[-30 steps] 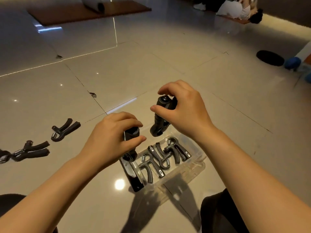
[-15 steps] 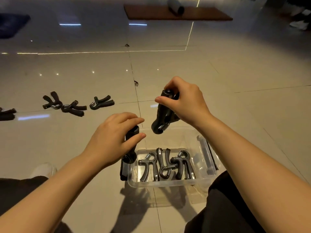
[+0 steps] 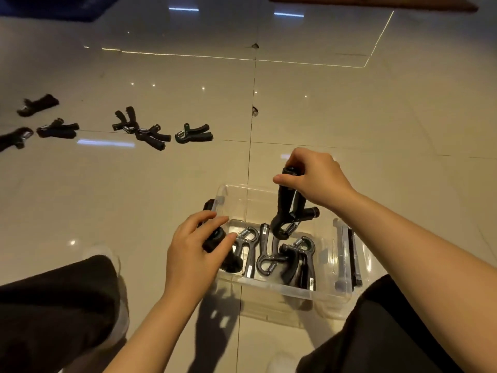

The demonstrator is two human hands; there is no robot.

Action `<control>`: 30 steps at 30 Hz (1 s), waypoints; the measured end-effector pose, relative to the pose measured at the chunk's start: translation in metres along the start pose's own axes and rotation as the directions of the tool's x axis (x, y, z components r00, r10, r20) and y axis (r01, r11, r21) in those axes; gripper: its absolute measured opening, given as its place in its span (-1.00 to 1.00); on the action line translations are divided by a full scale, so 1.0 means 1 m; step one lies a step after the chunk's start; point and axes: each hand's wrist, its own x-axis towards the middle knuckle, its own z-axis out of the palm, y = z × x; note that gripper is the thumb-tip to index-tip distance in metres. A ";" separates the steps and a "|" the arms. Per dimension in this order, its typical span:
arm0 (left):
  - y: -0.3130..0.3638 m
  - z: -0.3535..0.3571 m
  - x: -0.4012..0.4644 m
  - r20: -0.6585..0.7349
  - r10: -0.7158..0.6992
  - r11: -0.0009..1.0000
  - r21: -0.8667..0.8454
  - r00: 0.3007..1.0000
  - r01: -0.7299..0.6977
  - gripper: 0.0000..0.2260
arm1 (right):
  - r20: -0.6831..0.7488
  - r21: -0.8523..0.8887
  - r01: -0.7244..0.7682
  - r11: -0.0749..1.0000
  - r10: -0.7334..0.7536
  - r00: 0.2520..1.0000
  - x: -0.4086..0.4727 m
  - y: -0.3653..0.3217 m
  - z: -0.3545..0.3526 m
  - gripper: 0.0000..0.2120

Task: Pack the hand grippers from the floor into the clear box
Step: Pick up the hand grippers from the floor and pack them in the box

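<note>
A clear box (image 3: 326, 293) stands on the floor between my knees, with three black hand grippers (image 3: 271, 254) lying flat in it. My right hand (image 3: 314, 179) pinches the top of one handle of a black hand gripper (image 3: 289, 208), which hangs spring-down over the box. At the box's left wall my left hand (image 3: 195, 251) holds another black hand gripper (image 3: 217, 243) by a handle end, low in the box. Several more hand grippers (image 3: 193, 133) lie scattered on the floor at the far left.
The floor is glossy beige tile. My dark-trousered legs (image 3: 53, 313) flank the box left and right. A black-edged clear lid part (image 3: 349, 254) hangs at the box's right wall. A brown mat (image 3: 376, 2) lies at the top edge.
Both hands have come down toward the box with their grippers. The view has tilted down and left, so more loose grippers on the floor show.
</note>
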 end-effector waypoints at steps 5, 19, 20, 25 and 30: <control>-0.028 0.006 -0.002 -0.020 -0.025 0.997 -0.077 0.999 0.023 -0.65 | 0.149 -0.102 -0.168 0.980 0.182 0.972 0.003 0.034 0.050 -0.69; -0.050 0.011 0.007 -0.021 0.066 0.997 0.035 0.998 -0.065 -0.68 | 0.301 -0.230 -0.252 0.940 0.315 0.900 0.038 0.094 0.185 -0.65; -0.050 0.011 0.006 -0.019 0.072 0.997 0.041 0.997 -0.071 -0.67 | 0.293 -0.223 -0.254 0.941 0.314 0.903 0.040 0.098 0.189 -0.65; -0.050 0.012 0.004 -0.006 0.120 0.990 0.078 0.993 -0.120 -0.68 | 0.203 -0.254 -0.184 0.950 0.239 0.950 0.037 0.114 0.209 -0.63; -0.049 0.013 0.003 0.026 0.136 0.984 0.117 0.990 -0.138 -0.67 | 0.280 -0.366 0.037 0.930 0.072 0.957 0.017 0.120 0.211 -0.47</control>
